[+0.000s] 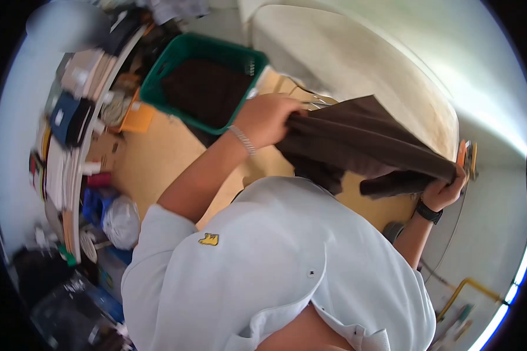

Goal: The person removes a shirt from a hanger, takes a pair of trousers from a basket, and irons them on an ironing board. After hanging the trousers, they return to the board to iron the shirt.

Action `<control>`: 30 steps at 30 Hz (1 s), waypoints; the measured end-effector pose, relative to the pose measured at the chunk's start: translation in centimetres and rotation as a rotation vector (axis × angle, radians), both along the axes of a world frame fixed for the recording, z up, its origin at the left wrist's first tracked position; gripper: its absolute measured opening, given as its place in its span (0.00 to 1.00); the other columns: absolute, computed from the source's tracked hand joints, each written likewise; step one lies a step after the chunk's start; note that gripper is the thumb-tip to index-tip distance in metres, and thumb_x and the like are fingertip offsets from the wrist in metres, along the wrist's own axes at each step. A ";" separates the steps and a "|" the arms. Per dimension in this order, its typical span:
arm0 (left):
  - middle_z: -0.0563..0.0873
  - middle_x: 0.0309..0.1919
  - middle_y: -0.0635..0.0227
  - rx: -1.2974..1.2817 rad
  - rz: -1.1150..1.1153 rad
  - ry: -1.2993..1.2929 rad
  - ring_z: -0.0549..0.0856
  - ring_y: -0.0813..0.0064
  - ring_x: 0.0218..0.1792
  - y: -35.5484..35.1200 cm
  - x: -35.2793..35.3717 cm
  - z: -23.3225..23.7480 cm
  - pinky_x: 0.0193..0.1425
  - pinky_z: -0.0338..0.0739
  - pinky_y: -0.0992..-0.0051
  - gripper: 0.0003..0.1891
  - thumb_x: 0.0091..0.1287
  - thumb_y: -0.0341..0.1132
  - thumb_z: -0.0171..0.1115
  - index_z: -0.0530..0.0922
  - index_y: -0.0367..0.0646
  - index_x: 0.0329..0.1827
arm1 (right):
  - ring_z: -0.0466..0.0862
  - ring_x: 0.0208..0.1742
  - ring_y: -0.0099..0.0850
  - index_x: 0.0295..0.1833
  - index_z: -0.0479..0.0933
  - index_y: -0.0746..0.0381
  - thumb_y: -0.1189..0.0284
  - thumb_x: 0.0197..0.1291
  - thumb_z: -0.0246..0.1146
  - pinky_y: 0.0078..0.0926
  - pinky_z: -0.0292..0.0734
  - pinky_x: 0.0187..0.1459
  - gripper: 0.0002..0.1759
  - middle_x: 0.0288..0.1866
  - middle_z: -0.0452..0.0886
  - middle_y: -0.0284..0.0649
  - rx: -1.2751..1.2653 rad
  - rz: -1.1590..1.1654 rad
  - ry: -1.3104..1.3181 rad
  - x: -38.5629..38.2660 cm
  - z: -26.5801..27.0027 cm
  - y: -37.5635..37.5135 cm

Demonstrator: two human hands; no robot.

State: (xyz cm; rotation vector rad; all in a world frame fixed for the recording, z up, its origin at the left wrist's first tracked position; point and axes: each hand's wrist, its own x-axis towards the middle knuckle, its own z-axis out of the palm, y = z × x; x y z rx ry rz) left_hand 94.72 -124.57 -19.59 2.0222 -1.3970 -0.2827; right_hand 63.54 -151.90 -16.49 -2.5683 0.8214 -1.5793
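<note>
A dark brown cloth [357, 128] is stretched in front of me between both hands, with folds hanging below it. Whether it is a garment cannot be made out. My left hand [269, 118], with a metal bracelet at the wrist, is closed around its left end. At the opposite end, my right hand [445, 188] pinches a corner between thumb and fingers; a black watch is on that wrist. Beyond my left hand stands a green plastic basket [148, 88] with more dark brown cloth [205, 88] inside. Behind the stretched cloth is a padded board with a pale, stained cover [345, 44], seemingly an ironing board.
Metal legs [316, 104] show under the board. To the left, a shelf [82, 169] carries folded fabrics [85, 73], with an orange bin [137, 117] and a white plastic bag [122, 222] beside it. An orange object [462, 155] is near the right wall.
</note>
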 end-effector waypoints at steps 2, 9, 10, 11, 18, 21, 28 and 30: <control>0.86 0.35 0.60 -0.020 0.033 0.067 0.85 0.58 0.39 -0.5 1.9 -0.9 0.42 0.79 0.67 0.13 0.50 0.24 0.65 0.82 0.44 0.40 | 0.83 0.36 0.42 0.46 0.76 0.63 0.72 0.60 0.55 0.34 0.78 0.40 0.11 0.38 0.81 0.46 -0.133 -0.050 0.055 -2.6 -0.6 -1.8; 0.85 0.31 0.65 0.098 -0.282 0.256 0.84 0.77 0.32 -11.4 8.1 4.8 0.41 0.77 0.78 0.12 0.52 0.26 0.73 0.82 0.37 0.38 | 0.82 0.33 0.42 0.38 0.76 0.59 0.73 0.37 0.68 0.37 0.77 0.35 0.17 0.33 0.80 0.41 -0.145 -0.145 0.454 -6.5 0.3 -12.6; 0.85 0.31 0.65 0.133 -0.220 0.457 0.83 0.80 0.32 -14.2 9.4 4.0 0.41 0.77 0.79 0.10 0.53 0.26 0.73 0.81 0.37 0.37 | 0.82 0.32 0.42 0.37 0.76 0.59 0.73 0.36 0.69 0.36 0.76 0.35 0.17 0.32 0.80 0.40 -0.115 -0.161 0.425 -6.4 0.2 -15.4; 0.86 0.32 0.64 0.101 -0.198 0.357 0.84 0.77 0.33 -17.5 10.7 3.3 0.42 0.77 0.77 0.10 0.55 0.28 0.73 0.82 0.38 0.38 | 0.82 0.32 0.41 0.35 0.76 0.59 0.72 0.34 0.71 0.36 0.76 0.35 0.17 0.31 0.80 0.39 -0.087 -0.173 0.395 -5.8 0.0 -18.5; 0.87 0.39 0.60 -0.137 0.104 -0.044 0.85 0.57 0.43 -42.4 9.2 -6.0 0.49 0.78 0.63 0.07 0.65 0.33 0.60 0.84 0.46 0.42 | 0.83 0.46 0.46 0.46 0.80 0.59 0.67 0.54 0.68 0.43 0.77 0.50 0.14 0.38 0.84 0.44 0.256 -0.112 0.261 9.2 -6.6 -37.0; 0.87 0.39 0.61 0.207 -0.168 -0.001 0.85 0.59 0.43 -46.3 3.7 -10.8 0.48 0.79 0.65 0.09 0.63 0.39 0.62 0.84 0.46 0.40 | 0.85 0.40 0.41 0.43 0.81 0.62 0.69 0.55 0.66 0.36 0.79 0.44 0.11 0.34 0.85 0.43 0.822 0.212 0.588 12.6 -11.5 -35.0; 0.89 0.34 0.65 0.455 -0.165 0.200 0.88 0.65 0.37 -47.4 0.5 -15.0 0.44 0.81 0.67 0.10 0.59 0.40 0.66 0.85 0.45 0.38 | 0.85 0.29 0.28 0.40 0.80 0.67 0.68 0.58 0.67 0.27 0.79 0.35 0.12 0.29 0.84 0.42 1.445 0.083 0.381 14.7 -21.5 -30.4; 0.89 0.33 0.65 0.419 -0.179 0.197 0.88 0.65 0.36 -46.5 -0.6 -15.5 0.42 0.81 0.67 0.10 0.59 0.40 0.67 0.85 0.45 0.38 | 0.85 0.28 0.27 0.40 0.79 0.67 0.70 0.58 0.67 0.26 0.79 0.33 0.11 0.29 0.84 0.41 1.590 0.130 0.436 14.2 -20.5 -29.9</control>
